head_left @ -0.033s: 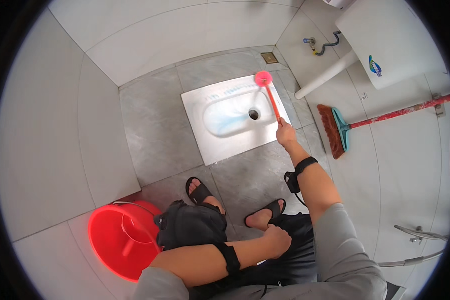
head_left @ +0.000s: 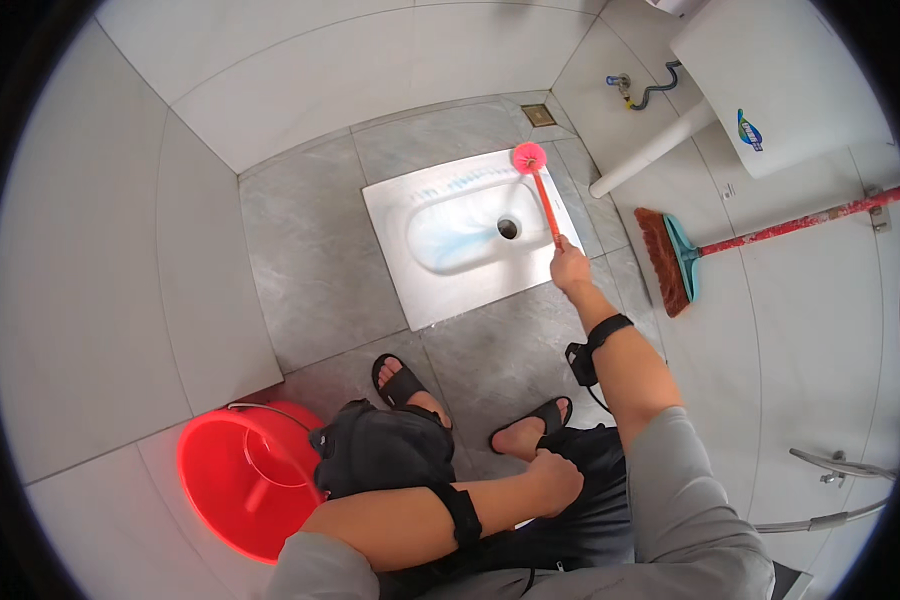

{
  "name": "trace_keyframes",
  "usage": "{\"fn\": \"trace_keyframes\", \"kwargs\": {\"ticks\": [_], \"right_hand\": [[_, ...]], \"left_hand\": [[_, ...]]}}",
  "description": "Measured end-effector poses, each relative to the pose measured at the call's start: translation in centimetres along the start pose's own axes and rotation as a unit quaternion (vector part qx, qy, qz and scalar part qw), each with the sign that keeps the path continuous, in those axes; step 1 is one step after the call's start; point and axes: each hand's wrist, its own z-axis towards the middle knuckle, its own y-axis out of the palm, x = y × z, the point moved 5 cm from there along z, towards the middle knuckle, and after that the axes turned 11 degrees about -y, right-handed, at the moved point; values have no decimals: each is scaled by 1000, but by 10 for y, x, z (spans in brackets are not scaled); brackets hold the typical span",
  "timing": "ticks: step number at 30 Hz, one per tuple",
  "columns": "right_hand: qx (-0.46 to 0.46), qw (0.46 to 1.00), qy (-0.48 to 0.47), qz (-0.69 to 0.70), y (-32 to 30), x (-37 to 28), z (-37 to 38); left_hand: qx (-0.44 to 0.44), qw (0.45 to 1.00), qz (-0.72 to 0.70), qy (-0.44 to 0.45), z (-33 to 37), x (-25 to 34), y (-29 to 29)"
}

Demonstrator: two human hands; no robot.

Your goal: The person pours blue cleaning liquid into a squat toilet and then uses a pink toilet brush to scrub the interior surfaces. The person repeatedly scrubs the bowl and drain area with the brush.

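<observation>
My right hand (head_left: 570,266) is closed around the red handle of a toilet brush (head_left: 547,205). Its round pink head (head_left: 530,157) is over the far right corner of the white squat toilet (head_left: 400,255). Blue streaks mark the basin of the toilet, and its dark drain hole (head_left: 508,229) lies left of the brush handle. My left hand (head_left: 555,483) is curled into a fist over my right leg, with no object showing in it. Both wrists or forearms carry black straps.
A red bucket (head_left: 195,480) stands at the lower left. On the right, a broom (head_left: 682,262) with a red handle leans by the tiled wall, below a white cistern (head_left: 800,80) and its pipe (head_left: 650,150). A square floor drain (head_left: 539,115) sits in the far corner.
The brush head has shifted very slightly to the right. My left hand has stayed where it was.
</observation>
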Motion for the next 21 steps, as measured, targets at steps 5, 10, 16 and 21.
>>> {"fn": "trace_keyframes", "kwargs": {"ticks": [5, 10, 16, 21], "right_hand": [[-152, 980, -128, -19, 50, -106, -85], [-107, 990, -83, -25, 28, -40, -77], [-39, 999, -18, 32, 49, -39, -82], [-190, 976, -102, -9, 41, -84, -138]], "left_hand": [[-26, 1000, 11, -13, 0, -8, 19], [-7, 1000, -2, -26, 7, -10, 22], [-40, 999, 34, 8, 8, -1, 13], [-61, 998, 8, -20, 5, -8, 20]]}}
